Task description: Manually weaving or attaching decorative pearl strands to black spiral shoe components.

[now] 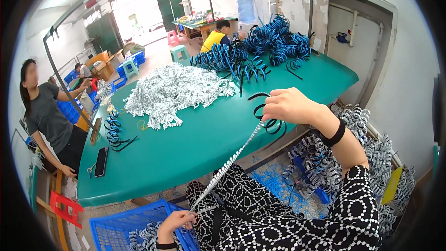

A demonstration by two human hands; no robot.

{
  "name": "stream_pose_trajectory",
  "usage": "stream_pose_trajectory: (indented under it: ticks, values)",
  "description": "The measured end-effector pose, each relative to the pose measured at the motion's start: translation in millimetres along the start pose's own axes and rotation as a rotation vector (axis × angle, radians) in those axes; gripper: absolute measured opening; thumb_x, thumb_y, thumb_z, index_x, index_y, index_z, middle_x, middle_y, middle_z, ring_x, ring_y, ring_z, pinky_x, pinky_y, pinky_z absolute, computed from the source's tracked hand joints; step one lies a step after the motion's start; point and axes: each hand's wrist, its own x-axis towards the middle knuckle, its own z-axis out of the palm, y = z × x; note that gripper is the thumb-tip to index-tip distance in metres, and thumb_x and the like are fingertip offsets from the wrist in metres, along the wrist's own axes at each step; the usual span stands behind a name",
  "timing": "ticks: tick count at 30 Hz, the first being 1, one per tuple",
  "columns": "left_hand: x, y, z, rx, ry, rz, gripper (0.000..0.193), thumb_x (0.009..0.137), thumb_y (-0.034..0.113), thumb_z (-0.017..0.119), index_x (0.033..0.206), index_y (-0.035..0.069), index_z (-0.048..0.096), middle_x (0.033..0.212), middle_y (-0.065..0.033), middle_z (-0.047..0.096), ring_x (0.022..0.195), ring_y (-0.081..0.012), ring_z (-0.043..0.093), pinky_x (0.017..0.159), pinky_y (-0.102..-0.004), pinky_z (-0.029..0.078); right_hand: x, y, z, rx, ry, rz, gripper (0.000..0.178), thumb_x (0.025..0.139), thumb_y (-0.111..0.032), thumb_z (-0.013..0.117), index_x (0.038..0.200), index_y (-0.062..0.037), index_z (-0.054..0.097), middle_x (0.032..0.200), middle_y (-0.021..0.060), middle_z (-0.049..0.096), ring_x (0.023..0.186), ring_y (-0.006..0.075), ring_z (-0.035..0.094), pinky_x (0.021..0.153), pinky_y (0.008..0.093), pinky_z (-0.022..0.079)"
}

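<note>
A thin white spiral coil (228, 165) is stretched slantwise between my two hands, over my lap and the table's near edge. Raised above the table, my right hand (287, 104) is closed on its upper end, and a black spiral coil (260, 110) hangs out of the same fingers. Low in front of me, beside the blue basket, my left hand (179, 221) pinches the lower end, where a short grey-white strip (208, 209) sticks out. A heap of white spiral coils (167, 90) lies on the green table (195, 146), with a pile of blue-and-black coils (278, 42) behind it.
A blue basket (123, 223) with grey-white coils stands at lower left. On the table's left lie a phone (101, 161) and a few blue-black coils (114, 128). Many striped coils (362, 144) crowd the right side. A person (51, 107) stands at left; another sits behind the table.
</note>
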Motion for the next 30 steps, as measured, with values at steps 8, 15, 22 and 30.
stream_pose_trajectory:
  ticks: [8, 15, 22, 30]
  values:
    - [-58, -1, -46, -0.151, 0.223, 0.17, 0.032, 0.084, 0.018, 0.056, 0.109, -0.001, 0.061, 0.075, -0.0025, 0.065, 0.055, -0.0058, 0.054, 0.048, -0.02, 0.04, -24, 30, 1, 0.005, 0.1, 0.118, 0.009, 0.08, -0.023, 0.059, 0.078, -0.0159, 0.065, 0.074, -0.0032, 0.059, 0.071, 0.0174, 0.054, 0.062, 0.0297, 0.047]
    - [11, -68, 17, 1.128, 0.611, -0.12, 0.069, 0.075, 0.043, 0.061, 0.133, 0.012, 0.038, 0.078, -0.0167, 0.066, 0.069, -0.0354, 0.064, 0.062, -0.0451, 0.05, -9, 4, 3, -0.029, 0.09, 0.018, 0.01, 0.076, -0.023, 0.062, 0.072, -0.0139, 0.062, 0.068, -0.0025, 0.055, 0.07, 0.0169, 0.054, 0.057, 0.0289, 0.047]
    - [20, -100, 54, 0.58, 0.971, -0.103, 0.075, 0.076, 0.024, 0.06, 0.14, 0.01, 0.024, 0.078, -0.0169, 0.065, 0.068, -0.0384, 0.062, 0.061, -0.0447, 0.05, -12, -9, -20, -0.048, 0.099, 0.017, 0.014, 0.076, -0.024, 0.064, 0.071, -0.0121, 0.06, 0.066, -0.0014, 0.053, 0.067, 0.0179, 0.053, 0.055, 0.031, 0.045]
    - [-13, -134, 51, 1.504, 0.529, 0.263, 0.069, 0.074, 0.02, 0.061, 0.136, 0.007, 0.032, 0.126, -0.0239, 0.045, 0.105, -0.0377, 0.053, 0.088, -0.0374, 0.045, -8, 7, -10, -0.012, 0.191, 0.087, 0.011, 0.072, -0.02, 0.067, 0.069, -0.0119, 0.06, 0.065, -0.001, 0.053, 0.065, 0.0178, 0.052, 0.056, 0.0306, 0.045]
